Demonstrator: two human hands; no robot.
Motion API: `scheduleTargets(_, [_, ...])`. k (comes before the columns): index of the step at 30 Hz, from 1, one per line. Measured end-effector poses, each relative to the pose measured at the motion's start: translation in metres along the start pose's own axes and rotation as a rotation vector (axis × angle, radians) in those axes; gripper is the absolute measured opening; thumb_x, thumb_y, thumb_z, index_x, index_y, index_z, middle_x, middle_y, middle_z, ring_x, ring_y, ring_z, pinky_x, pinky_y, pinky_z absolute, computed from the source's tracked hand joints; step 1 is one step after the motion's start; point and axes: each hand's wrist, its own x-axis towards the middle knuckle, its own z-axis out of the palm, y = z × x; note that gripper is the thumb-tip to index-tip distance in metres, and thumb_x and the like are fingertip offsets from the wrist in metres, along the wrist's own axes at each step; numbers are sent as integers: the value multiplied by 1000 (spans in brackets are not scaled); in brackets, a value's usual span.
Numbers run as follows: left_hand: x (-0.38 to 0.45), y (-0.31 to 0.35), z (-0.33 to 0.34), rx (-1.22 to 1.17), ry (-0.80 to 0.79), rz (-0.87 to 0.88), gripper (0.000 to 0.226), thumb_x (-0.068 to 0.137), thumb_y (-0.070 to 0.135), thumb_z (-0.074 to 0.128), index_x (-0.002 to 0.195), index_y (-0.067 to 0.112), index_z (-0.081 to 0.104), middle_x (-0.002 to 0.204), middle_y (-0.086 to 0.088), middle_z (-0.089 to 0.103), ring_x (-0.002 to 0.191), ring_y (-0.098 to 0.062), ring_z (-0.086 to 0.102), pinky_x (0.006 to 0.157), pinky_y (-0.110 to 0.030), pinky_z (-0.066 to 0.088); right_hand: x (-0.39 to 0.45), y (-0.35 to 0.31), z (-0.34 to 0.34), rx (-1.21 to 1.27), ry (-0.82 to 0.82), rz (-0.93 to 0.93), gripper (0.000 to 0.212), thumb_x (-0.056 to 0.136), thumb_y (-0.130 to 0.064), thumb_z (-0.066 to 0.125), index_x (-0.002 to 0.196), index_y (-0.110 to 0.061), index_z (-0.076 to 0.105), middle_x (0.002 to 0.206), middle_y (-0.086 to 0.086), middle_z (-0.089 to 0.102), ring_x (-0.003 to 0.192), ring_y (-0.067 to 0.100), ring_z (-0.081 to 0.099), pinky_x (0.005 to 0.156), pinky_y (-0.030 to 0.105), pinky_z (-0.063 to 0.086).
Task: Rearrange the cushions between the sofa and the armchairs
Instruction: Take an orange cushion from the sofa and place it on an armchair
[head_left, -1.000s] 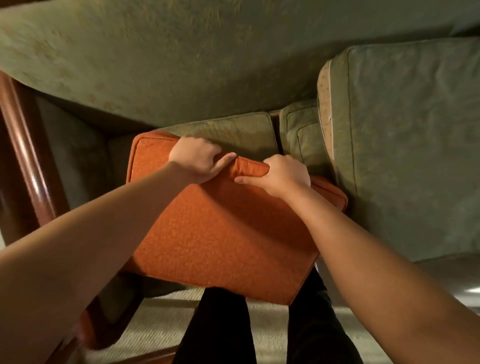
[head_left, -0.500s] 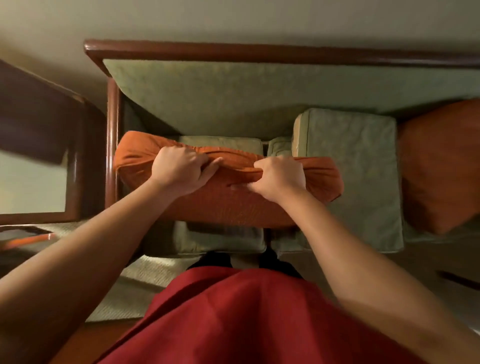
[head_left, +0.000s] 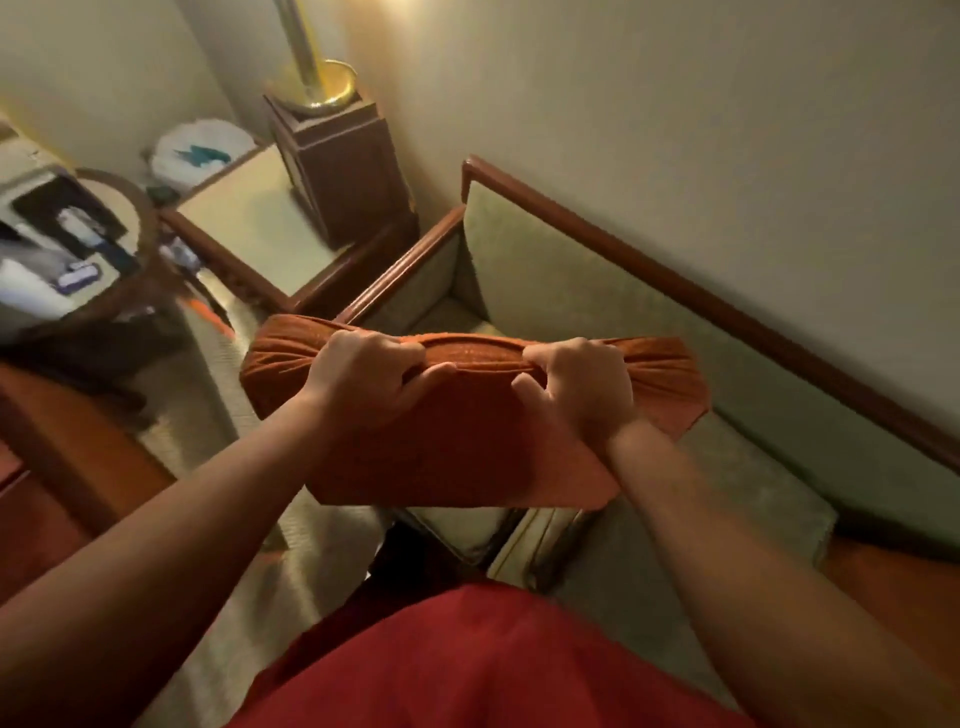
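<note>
I hold an orange cushion (head_left: 467, 447) in the air in front of my chest, over the left end of the green sofa (head_left: 597, 291). My left hand (head_left: 369, 376) grips its bunched top edge on the left. My right hand (head_left: 576, 384) grips the same edge on the right. The cushion hangs down from both fists, clear of the seat. A green seat cushion (head_left: 753, 499) lies on the sofa below and to the right. A second orange cushion (head_left: 893, 592) shows at the right edge.
The sofa's wooden armrest (head_left: 400, 265) stands just beyond the cushion. Left of it is a side table (head_left: 249, 234) with a dark wooden lamp base (head_left: 337, 166). A round table (head_left: 67, 244) with cluttered items stands at far left. Pale carpet (head_left: 218, 415) runs between them.
I have lifted the orange cushion off the sofa seat and stood up with it. My view has turned left, bringing the side table and lamp into sight.
</note>
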Motion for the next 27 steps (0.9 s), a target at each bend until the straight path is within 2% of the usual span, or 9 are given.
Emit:
scheduleTargets(4, [-94, 13, -29, 15, 44, -203, 60, 99, 69, 28, 70, 24, 55, 66, 2, 66, 57, -22, 65, 55, -26, 29, 4, -51, -3, -1, -33, -267, 57, 86, -67, 37, 71, -17, 62, 65, 10, 67, 61, 39, 66, 53, 34, 31])
scheduleTargets(7, [-165, 23, -47, 67, 46, -347, 62, 97, 72, 29, 75, 23, 61, 70, 0, 69, 62, -23, 67, 55, -28, 39, 0, -104, -2, 58, -71, -431, 48, 83, -60, 43, 65, -20, 61, 60, 6, 66, 55, 36, 64, 54, 30, 29])
scheduleTargets(9, [-210, 28, -56, 106, 69, -448, 68, 96, 74, 27, 78, 21, 66, 73, -1, 71, 66, -25, 69, 58, -33, 47, -4, -141, 2, 104, -92, -503, 41, 82, -58, 43, 61, -25, 55, 57, 1, 64, 51, 31, 62, 54, 27, 27])
scheduleTargets(12, [-280, 36, -66, 143, 111, -595, 74, 94, 79, 24, 77, 20, 66, 71, 0, 69, 67, -26, 68, 58, -34, 46, -16, -200, 17, 160, -152, -592, 34, 81, -58, 41, 61, -30, 44, 57, -3, 61, 51, 27, 59, 52, 26, 24])
scheduleTargets(16, [-367, 37, -74, 147, 67, -805, 85, 79, 96, 23, 80, 22, 67, 71, 1, 69, 72, -25, 69, 63, -36, 50, -33, -278, 43, 141, -182, -721, 43, 79, -60, 39, 64, -25, 57, 67, 3, 69, 62, 33, 64, 57, 33, 35])
scheduleTargets(18, [-409, 34, -79, 123, 61, -866, 88, 75, 99, 23, 81, 24, 67, 73, 1, 70, 75, -25, 69, 66, -38, 52, -42, -319, 54, 122, -210, -761, 50, 79, -62, 37, 68, -21, 63, 69, 4, 70, 64, 34, 65, 56, 34, 41])
scheduleTargets(21, [-468, 29, -91, 129, 101, -912, 83, 79, 95, 24, 74, 23, 64, 70, 1, 69, 73, -26, 69, 63, -36, 51, -55, -380, 67, 143, -244, -795, 42, 78, -62, 38, 62, -25, 51, 65, 4, 68, 61, 34, 64, 57, 38, 51])
scheduleTargets(23, [-505, 20, -101, 144, 108, -947, 80, 82, 91, 26, 72, 21, 64, 67, 1, 67, 70, -27, 68, 60, -35, 48, -61, -422, 76, 147, -235, -812, 38, 77, -59, 39, 60, -27, 45, 62, 5, 65, 59, 36, 63, 55, 36, 48])
scheduleTargets(27, [-575, -11, -125, 189, 120, -1003, 77, 83, 88, 31, 62, 19, 54, 58, 1, 60, 62, -27, 65, 53, -33, 41, -63, -506, 96, 131, -206, -865, 40, 77, -58, 39, 60, -24, 52, 62, 5, 63, 59, 35, 62, 54, 32, 35])
